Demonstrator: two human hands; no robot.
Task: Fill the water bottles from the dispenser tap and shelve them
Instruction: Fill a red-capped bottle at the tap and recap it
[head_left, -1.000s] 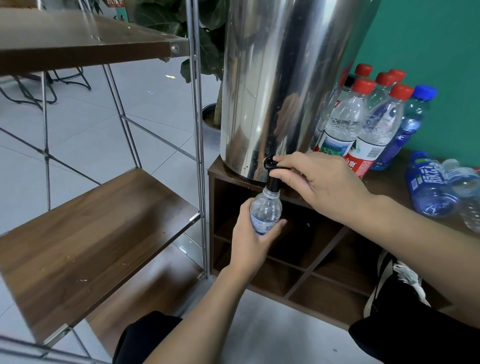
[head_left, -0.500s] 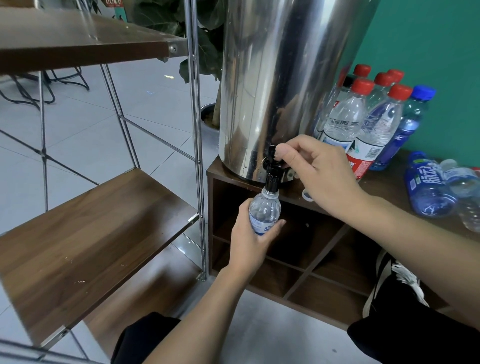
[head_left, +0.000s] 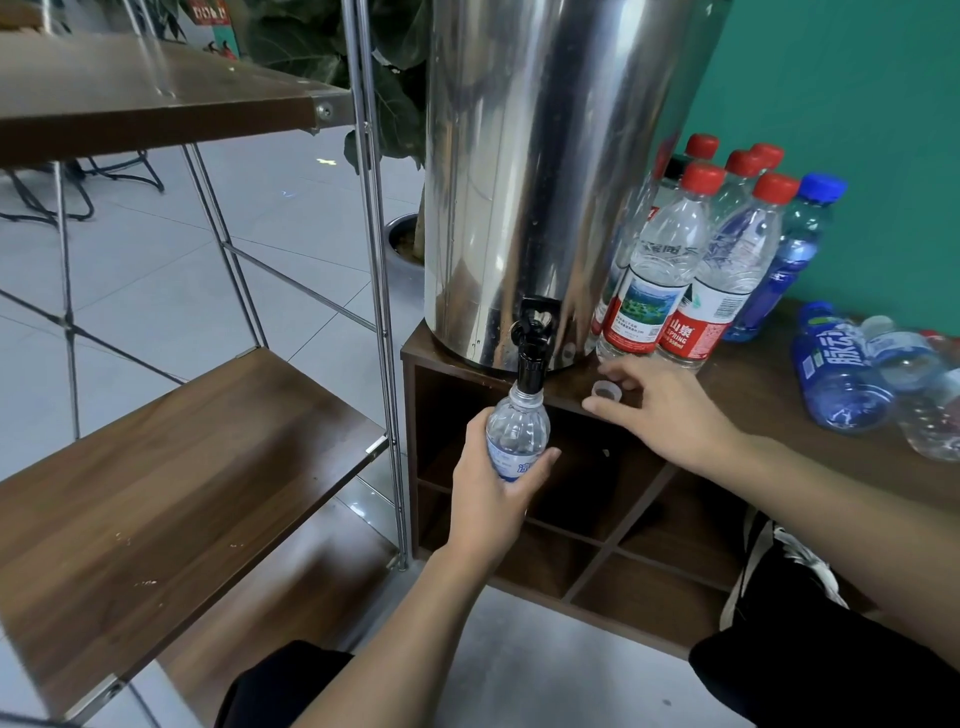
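Observation:
A tall steel dispenser (head_left: 519, 182) stands on a low brown cabinet (head_left: 753, 400), its black tap (head_left: 532, 343) pointing down. My left hand (head_left: 488, 499) grips a small clear bottle (head_left: 517, 431) upright, with its open neck right under the tap spout. My right hand (head_left: 670, 410) rests on the cabinet top to the right of the tap. Its thumb and forefinger are spread on either side of a small translucent cap (head_left: 605, 388) lying there.
Several red-capped and blue-capped bottles (head_left: 670, 270) stand right of the dispenser; two or three blue and clear bottles (head_left: 836, 374) lie on their sides further right. A wood-and-metal shelf rack (head_left: 156, 467) stands to the left, with a higher board (head_left: 130, 104) above. A potted plant sits behind.
My right hand left the tap lever and dropped to the cabinet top beside the cap. The left hand kept the bottle under the spout.

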